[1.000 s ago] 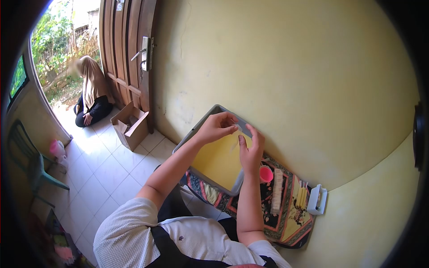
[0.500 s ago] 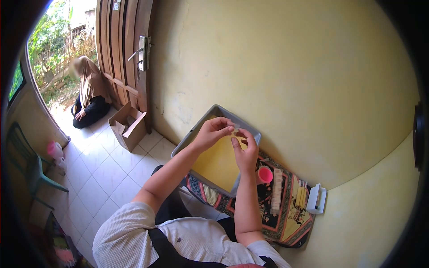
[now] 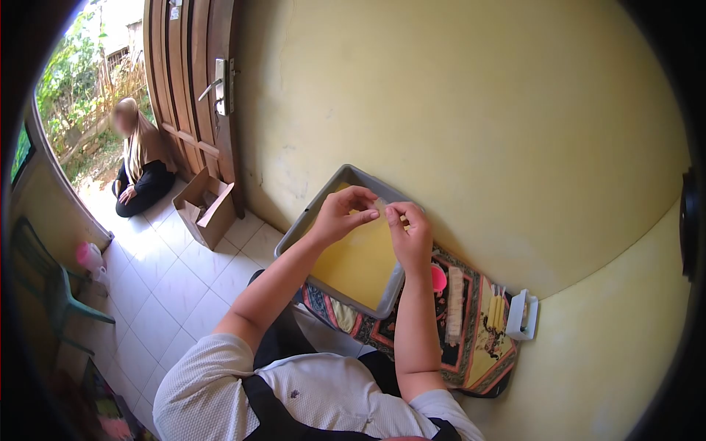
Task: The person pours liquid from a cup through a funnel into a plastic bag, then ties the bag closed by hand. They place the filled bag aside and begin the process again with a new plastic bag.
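Both my hands are raised over a grey tray [image 3: 340, 296] with a yellow inside. A small, pale, translucent piece [image 3: 380, 205] shows between my fingertips. My left hand [image 3: 346, 214] pinches it from the left with thumb and forefinger. From the right, my right hand [image 3: 409, 229] has its thumb and forefinger pressed together at the piece's edge. What exactly the piece is cannot be made out. To the right of the tray a pink cup [image 3: 439, 278] stands on a patterned cloth [image 3: 471, 378], partly hidden by my right forearm.
Beside the cup lie a long pale stack [image 3: 455, 305] and yellow sticks [image 3: 496, 312], with a white holder [image 3: 521, 314] at the cloth's edge. A cardboard box [image 3: 213, 220] stands by the wooden door [image 3: 193, 88]. A person [image 3: 143, 165] sits in the doorway. A green chair [image 3: 66, 301] is at left.
My right hand has turned and its fingers have closed in at the pale piece. The view has shifted slightly, and the seated person's head is more upright.
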Demonstrator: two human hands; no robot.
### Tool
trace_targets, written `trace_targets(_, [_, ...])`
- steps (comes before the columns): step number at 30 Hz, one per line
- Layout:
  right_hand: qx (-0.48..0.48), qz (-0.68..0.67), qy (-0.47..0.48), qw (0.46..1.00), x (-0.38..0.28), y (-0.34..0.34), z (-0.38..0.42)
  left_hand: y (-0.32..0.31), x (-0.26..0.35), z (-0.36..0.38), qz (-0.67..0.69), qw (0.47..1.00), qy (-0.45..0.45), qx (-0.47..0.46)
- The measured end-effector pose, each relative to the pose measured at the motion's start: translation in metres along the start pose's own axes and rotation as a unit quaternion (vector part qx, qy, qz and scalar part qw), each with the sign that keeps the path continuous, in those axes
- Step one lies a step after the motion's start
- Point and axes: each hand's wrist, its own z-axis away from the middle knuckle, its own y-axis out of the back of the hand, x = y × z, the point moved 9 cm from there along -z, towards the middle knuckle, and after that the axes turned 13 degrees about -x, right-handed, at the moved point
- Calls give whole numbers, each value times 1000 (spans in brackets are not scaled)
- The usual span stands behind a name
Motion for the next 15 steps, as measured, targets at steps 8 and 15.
trace_targets(8, [45, -114, -30, 992, 20, 5, 20, -2, 17, 2, -151, 984, -75, 53])
trace_targets(15, [134, 8, 50, 990, -9, 6, 28, -12, 19, 6, -195, 979, -62, -16])
